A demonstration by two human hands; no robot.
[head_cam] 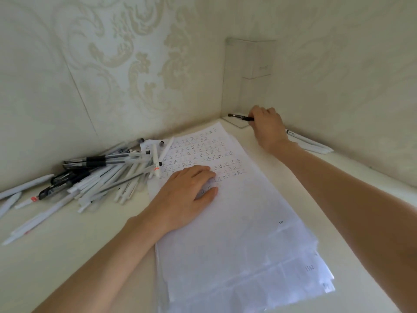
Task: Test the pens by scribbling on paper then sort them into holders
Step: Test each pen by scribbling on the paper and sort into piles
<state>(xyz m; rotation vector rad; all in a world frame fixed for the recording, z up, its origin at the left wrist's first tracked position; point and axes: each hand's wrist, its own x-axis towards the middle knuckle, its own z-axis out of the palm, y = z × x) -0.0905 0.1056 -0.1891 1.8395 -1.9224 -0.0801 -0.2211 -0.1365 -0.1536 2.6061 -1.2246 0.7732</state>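
Up at one o'clock, in the corner of the table point(67, 256), the right hand point(268, 127) pinches a black pen point(240, 117) by one end. The pen lies nearly level, pointing toward eleven o'clock, low at the foot of the clear holder point(248, 75). Whether it is already inside the clear walls or just in front of them cannot be told. The left hand point(187, 195) lies flat with straight fingers on the paper point(237, 233) at the centre, over the rows of test marks.

The main risk looks to be the holder itself. It is tall, see-through and hard to read against the wall point(135, 64), so the pen may miss the opening or knock a panel and tip it. A pen let go while level could also roll back onto the sheet.

A second risk is a mix-up in sorting. Some white pens point(309, 142) lie loose at three o'clock, just beyond the right wrist, and a sweep of the forearm could scatter them.

At nine o'clock the heap of pens point(97, 175) overlaps the paper's edge. If the left hand lifts or drags the sheet, those pens will probably shift and roll.
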